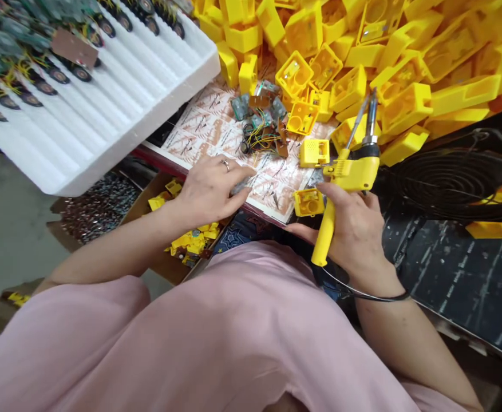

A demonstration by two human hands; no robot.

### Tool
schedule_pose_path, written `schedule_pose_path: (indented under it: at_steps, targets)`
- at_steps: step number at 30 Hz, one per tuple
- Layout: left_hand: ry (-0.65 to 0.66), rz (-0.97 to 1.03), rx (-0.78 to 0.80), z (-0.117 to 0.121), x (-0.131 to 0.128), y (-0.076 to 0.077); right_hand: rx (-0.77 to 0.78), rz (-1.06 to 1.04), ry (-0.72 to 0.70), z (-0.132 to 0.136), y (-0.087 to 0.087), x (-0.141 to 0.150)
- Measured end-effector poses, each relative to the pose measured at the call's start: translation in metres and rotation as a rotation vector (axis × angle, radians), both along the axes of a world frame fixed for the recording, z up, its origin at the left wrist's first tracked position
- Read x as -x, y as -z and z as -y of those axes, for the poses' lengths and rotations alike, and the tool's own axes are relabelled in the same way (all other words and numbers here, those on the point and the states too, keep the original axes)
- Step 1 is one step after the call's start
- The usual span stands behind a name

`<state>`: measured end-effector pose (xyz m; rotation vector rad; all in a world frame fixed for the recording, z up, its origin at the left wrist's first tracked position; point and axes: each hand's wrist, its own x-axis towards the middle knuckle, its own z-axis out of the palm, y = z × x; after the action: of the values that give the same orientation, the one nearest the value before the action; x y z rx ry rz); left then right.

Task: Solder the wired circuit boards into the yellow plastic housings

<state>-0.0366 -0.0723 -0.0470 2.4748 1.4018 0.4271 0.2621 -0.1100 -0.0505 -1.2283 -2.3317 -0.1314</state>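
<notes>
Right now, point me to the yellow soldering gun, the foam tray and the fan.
Yellow soldering gun (354, 173): head view, its body.
Foam tray (124, 103): head view, bare ridges.
Fan (443, 177): head view, wire guard.

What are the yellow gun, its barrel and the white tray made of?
Gun: likely hard plastic, satin, by its smooth moulded body.
Barrel: apparently metal, shiny, by its silvery highlights.
Tray: probably foam, matte, by its thick white edge and ridges.
</notes>
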Motion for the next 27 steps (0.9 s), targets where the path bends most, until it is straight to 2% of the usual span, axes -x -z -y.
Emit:
schedule_pose_path:
  at_steps: [3, 8, 13, 17, 19, 21, 23, 25, 27]
  targets:
    - [0.011, -0.19, -0.122, 0.0, 0.005, -0.001, -0.068, 0.064, 0.08, 0.0, 0.004, 0.009]
    - [-0.086, -0.324, -0.26, -0.004, 0.001, -0.001, 0.023, -0.086, -0.032, 0.005, 0.01, 0.006]
    - [-0.072, -0.358, -0.186, -0.007, -0.002, 0.003, 0.045, -0.113, -0.039, 0.011, 0.011, -0.003]
    - [-0.034, -0.223, -0.066, -0.024, 0.007, 0.005, 0.043, -0.104, -0.044, 0.013, 0.015, -0.005]
    - [-0.011, -0.059, -0.009, -0.041, 0.009, -0.004, 0.048, -0.118, -0.053, 0.013, 0.018, -0.005]
    - [-0.036, 0.148, -0.008, -0.064, 0.006, -0.02, 0.048, -0.133, -0.049, 0.013, 0.018, -0.005]
    - [-0.096, 0.308, -0.094, -0.088, 0.0, -0.04, 0.048, -0.159, -0.031, 0.014, 0.017, -0.005]
    - [-0.119, 0.381, -0.201, -0.108, -0.005, -0.059, 0.049, -0.18, -0.015, 0.015, 0.015, -0.005]
    - [-0.093, 0.45, -0.276, -0.12, -0.007, -0.068, 0.049, -0.185, -0.002, 0.017, 0.013, -0.005]
